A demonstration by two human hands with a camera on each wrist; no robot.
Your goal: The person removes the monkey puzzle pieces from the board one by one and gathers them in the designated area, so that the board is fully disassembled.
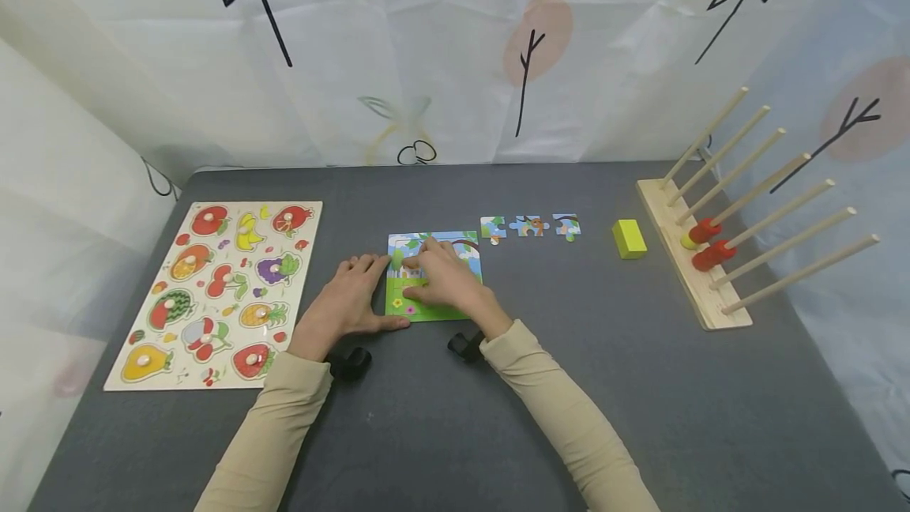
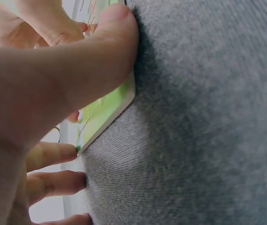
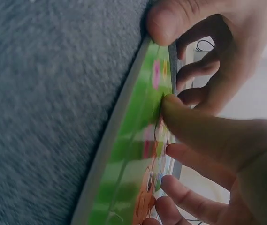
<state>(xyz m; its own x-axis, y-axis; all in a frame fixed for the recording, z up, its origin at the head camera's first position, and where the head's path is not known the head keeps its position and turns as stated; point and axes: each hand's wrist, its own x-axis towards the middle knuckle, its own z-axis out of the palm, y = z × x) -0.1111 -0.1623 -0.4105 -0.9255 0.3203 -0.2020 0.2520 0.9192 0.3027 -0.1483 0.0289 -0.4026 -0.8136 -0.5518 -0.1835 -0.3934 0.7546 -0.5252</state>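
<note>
A small jigsaw puzzle (image 1: 434, 313) with a green meadow, flowers and blue sky lies in its flat tray mid-table. My left hand (image 1: 348, 299) steadies it, thumb along the near edge and fingertips by the left side. Over the picture, my right hand (image 1: 451, 281) holds a puzzle piece between thumb and fingers, low against the surface; the palm hides most of this piece. In the right wrist view, the thumb (image 3: 180, 110) is at the piece's raised edge. Three loose puzzle pieces (image 1: 529, 226) lie in a row to the puzzle's upper right.
On the left lies a fruit peg board (image 1: 238, 255). A yellow-green block (image 1: 629, 239) stands to the right, near a wooden rack (image 1: 700, 291) with several slanting pegs, a few carrying red and yellow beads (image 1: 713, 255). A printed curtain (image 1: 455, 62) hangs behind the grey table (image 1: 441, 433).
</note>
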